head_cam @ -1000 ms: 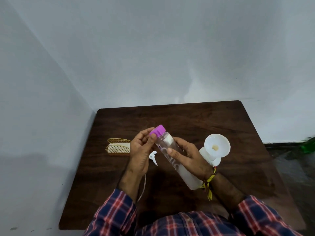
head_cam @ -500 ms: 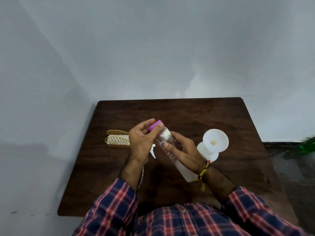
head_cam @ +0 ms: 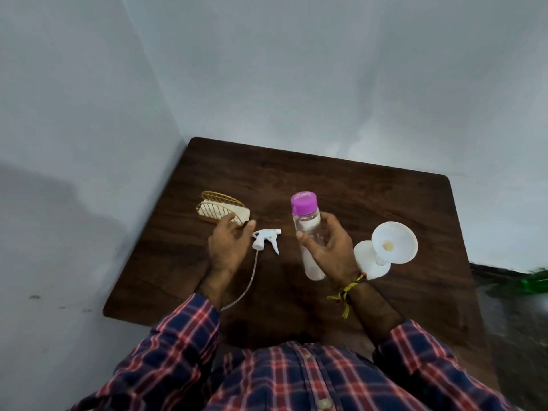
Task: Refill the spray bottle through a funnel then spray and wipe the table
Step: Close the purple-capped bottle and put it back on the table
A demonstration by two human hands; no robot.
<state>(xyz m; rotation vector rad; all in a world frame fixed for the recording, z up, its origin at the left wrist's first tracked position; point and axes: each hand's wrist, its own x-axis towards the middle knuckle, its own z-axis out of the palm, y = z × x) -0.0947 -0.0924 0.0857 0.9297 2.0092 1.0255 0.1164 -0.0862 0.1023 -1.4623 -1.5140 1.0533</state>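
While gripped around its clear middle by the right hand (head_cam: 327, 250), fingers curled to the far side and thumb on the near side, the refill bottle (head_cam: 308, 232) stands nearly upright above the table (head_cam: 385, 197), purple cap (head_cam: 303, 203) on and pointing away, whitish liquid showing in the lower part. To the right of that hand, just beside it: the white spray bottle (head_cam: 367, 262), standing on the table with the white funnel (head_cam: 394, 241) seated in its neck, wide mouth tilted up toward the camera. To the left of the held bottle, flat on the table: the white spray trigger head (head_cam: 265, 237), nozzle pointing right, thin dip tube (head_cam: 246, 284) curving back toward the near edge. Just left of the trigger head: the left hand (head_cam: 229, 246), grip loose and spread, nothing held, fingertips (head_cam: 250, 225) close to the trigger head; contact cannot be told. Beyond that hand, toward the far left of the table: a gold wire holder (head_cam: 216, 203) with folded white cloth (head_cam: 237, 215) inside. At the near edge of the view: plaid sleeves (head_cam: 184, 342), and a yellow thread band (head_cam: 350, 289) at the right wrist.
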